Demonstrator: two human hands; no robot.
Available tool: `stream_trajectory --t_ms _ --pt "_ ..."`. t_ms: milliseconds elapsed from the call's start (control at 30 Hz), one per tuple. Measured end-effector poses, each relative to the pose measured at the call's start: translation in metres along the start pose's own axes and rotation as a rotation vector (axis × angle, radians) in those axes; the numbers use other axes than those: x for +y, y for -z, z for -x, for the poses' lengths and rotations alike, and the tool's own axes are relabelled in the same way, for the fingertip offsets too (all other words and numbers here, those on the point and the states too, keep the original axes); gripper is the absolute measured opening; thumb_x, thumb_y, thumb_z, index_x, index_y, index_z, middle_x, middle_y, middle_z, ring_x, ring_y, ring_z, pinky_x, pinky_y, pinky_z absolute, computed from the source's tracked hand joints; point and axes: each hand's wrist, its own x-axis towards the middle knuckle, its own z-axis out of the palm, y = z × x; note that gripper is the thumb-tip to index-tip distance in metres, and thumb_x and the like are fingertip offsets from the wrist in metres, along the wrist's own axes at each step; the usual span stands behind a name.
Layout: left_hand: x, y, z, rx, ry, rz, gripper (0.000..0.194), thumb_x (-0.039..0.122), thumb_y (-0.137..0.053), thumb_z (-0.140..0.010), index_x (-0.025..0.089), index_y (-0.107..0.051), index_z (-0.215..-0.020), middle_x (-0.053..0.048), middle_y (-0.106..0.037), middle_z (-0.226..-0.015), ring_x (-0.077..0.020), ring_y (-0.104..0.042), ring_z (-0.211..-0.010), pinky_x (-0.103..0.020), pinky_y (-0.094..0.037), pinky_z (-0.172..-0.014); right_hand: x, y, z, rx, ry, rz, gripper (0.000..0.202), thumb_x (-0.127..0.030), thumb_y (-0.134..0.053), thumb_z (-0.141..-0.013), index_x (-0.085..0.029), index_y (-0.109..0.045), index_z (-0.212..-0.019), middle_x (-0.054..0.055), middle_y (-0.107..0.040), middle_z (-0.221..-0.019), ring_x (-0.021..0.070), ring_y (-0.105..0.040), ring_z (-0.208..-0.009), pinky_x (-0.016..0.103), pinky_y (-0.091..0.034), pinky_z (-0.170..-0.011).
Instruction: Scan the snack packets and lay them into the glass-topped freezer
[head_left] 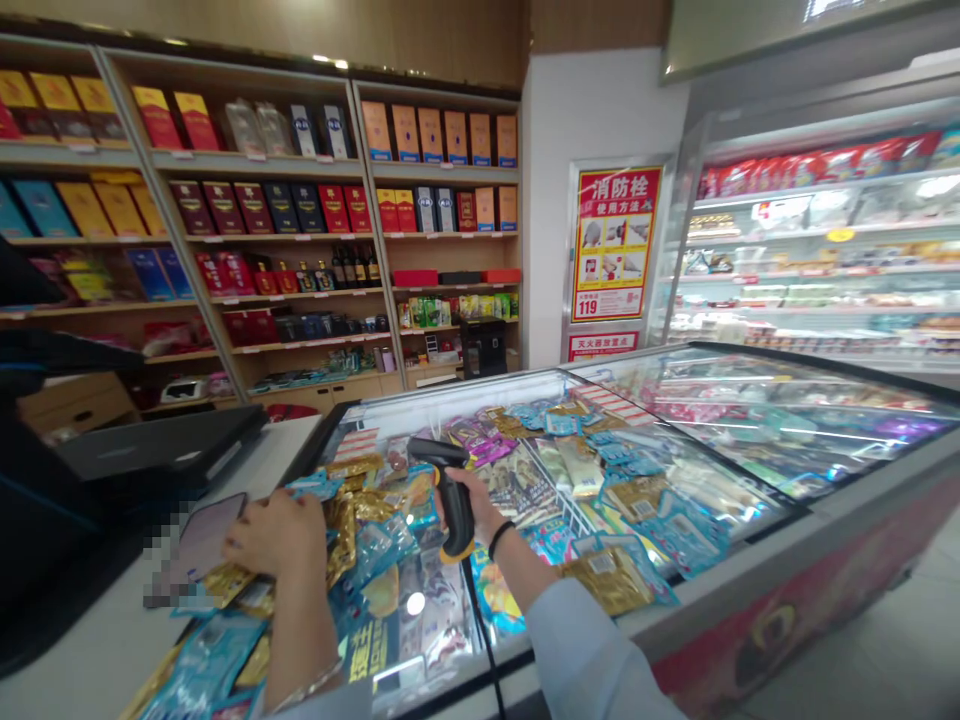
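My right hand (472, 505) is wrapped round the handle of a black and orange barcode scanner (454, 500), held above the glass top of a chest freezer. My left hand (277, 535) rests on a pile of gold and blue snack packets at the freezer's left edge; its fingers curl down and what they hold, if anything, is hidden. Gold packets (341, 535) lie just right of it, and blue packets (206, 665) below it on the white counter. Beside its fingers is a phone (206, 540). More blue and gold packets (611, 580) lie right of my right forearm.
The freezer (795, 545) stretches to the right, with its scanner cable hanging at the front. A black device (161, 450) stands on the counter (45, 665) at left. Shelves of boxes (300, 238) and a lit display fridge (810, 235) stand behind.
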Motion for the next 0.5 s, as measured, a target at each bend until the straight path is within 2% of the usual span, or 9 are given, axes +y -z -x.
stream_trajectory --t_ms 133,267,367,433,500 --pt "0.0 -0.002 0.001 0.008 -0.047 0.007 0.05 0.039 -0.039 -0.084 0.005 -0.067 -0.109 -0.026 -0.061 -0.114 -0.0395 -0.051 -0.112 -0.05 -0.037 -0.088 0.0 -0.002 -0.001 -0.053 0.018 0.034 0.045 -0.058 -0.054 -0.078 -0.015 -0.06 -0.083 -0.002 -0.057 -0.048 0.0112 -0.049 -0.037 0.022 -0.038 -0.037" --pt "0.004 0.003 0.002 -0.115 0.007 0.006 0.049 0.039 -0.043 -0.079 0.007 -0.069 -0.107 -0.025 -0.065 -0.107 -0.0397 -0.057 -0.104 -0.05 -0.043 -0.08 -0.001 -0.002 -0.002 -0.014 0.028 0.02 0.042 -0.058 -0.053 -0.078 -0.016 -0.059 -0.079 -0.003 -0.055 -0.045 0.0105 -0.046 -0.034 0.021 -0.038 -0.036" --pt "0.005 0.006 -0.002 -0.194 0.053 -0.01 0.053 0.043 -0.048 -0.075 0.008 -0.069 -0.109 -0.025 -0.065 -0.11 -0.0434 -0.056 -0.107 -0.051 -0.046 -0.078 0.001 0.001 -0.006 -0.008 0.029 -0.001 0.037 -0.052 -0.051 -0.078 -0.016 -0.059 -0.074 -0.001 -0.056 -0.045 0.0113 -0.048 -0.035 0.021 -0.038 -0.036" --pt "0.002 0.004 -0.006 -0.211 0.072 -0.006 0.057 0.045 -0.052 -0.07 0.009 -0.068 -0.11 -0.026 -0.063 -0.113 -0.046 -0.054 -0.109 -0.053 -0.046 -0.078 0.004 0.003 -0.009 -0.013 0.033 -0.001 0.036 -0.049 -0.049 -0.078 -0.016 -0.058 -0.068 0.001 -0.056 -0.045 0.0118 -0.049 -0.035 0.021 -0.038 -0.036" --pt "-0.005 -0.002 -0.013 -0.211 0.017 0.067 0.059 0.045 -0.053 -0.067 0.008 -0.067 -0.11 -0.028 -0.062 -0.111 -0.0514 -0.05 -0.109 -0.06 -0.043 -0.076 0.006 0.005 -0.012 -0.012 0.04 0.003 0.035 -0.047 -0.049 -0.078 -0.015 -0.057 -0.065 0.002 -0.056 -0.045 0.0119 -0.049 -0.035 0.022 -0.039 -0.037"
